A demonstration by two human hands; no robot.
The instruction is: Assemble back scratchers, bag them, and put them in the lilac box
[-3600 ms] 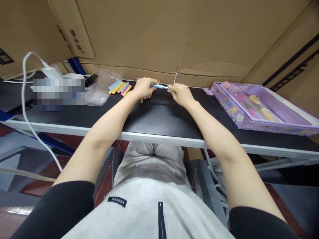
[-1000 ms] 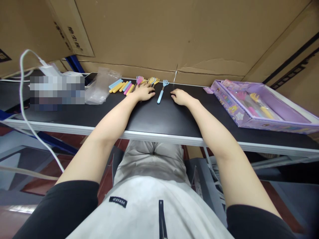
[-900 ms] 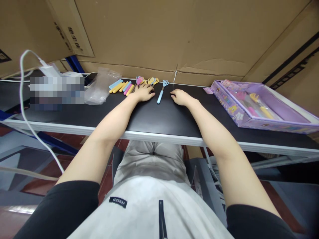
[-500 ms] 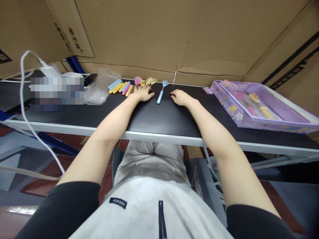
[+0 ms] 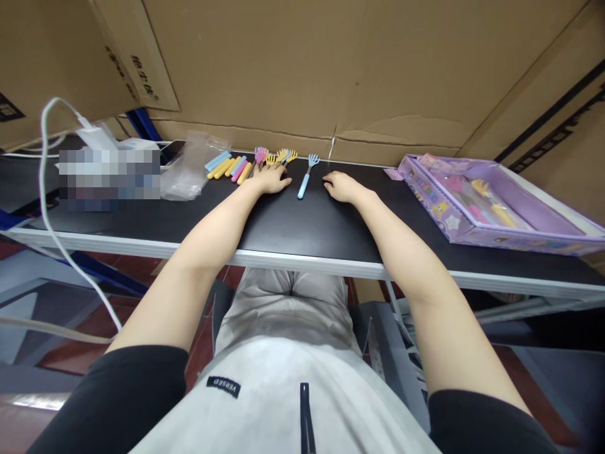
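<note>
A light-blue back scratcher [image 5: 305, 179], with a claw-shaped head and a smooth handle, lies on the black table between my hands. Flat on the tabletop to its left rests my left hand [image 5: 270, 180], fingers spread, beside several claw heads [image 5: 283, 154] in pink, yellow and blue. It partly covers that group, and I cannot tell whether the fingertips touch them. Several coloured handles [image 5: 230, 166] in blue, yellow and pink lie further left. My right hand [image 5: 342, 186] rests right of the blue scratcher, apart from it, fingers curled in with nothing visible in them.
On the right stands a purple display box [image 5: 472, 224] holding wrapped pink and yellow scratchers. A clear plastic bag [image 5: 186, 167] lies left of the handles. A white cable [image 5: 46, 183] hangs at the far left, near a blurred patch. Cardboard [image 5: 265, 69] walls the back.
</note>
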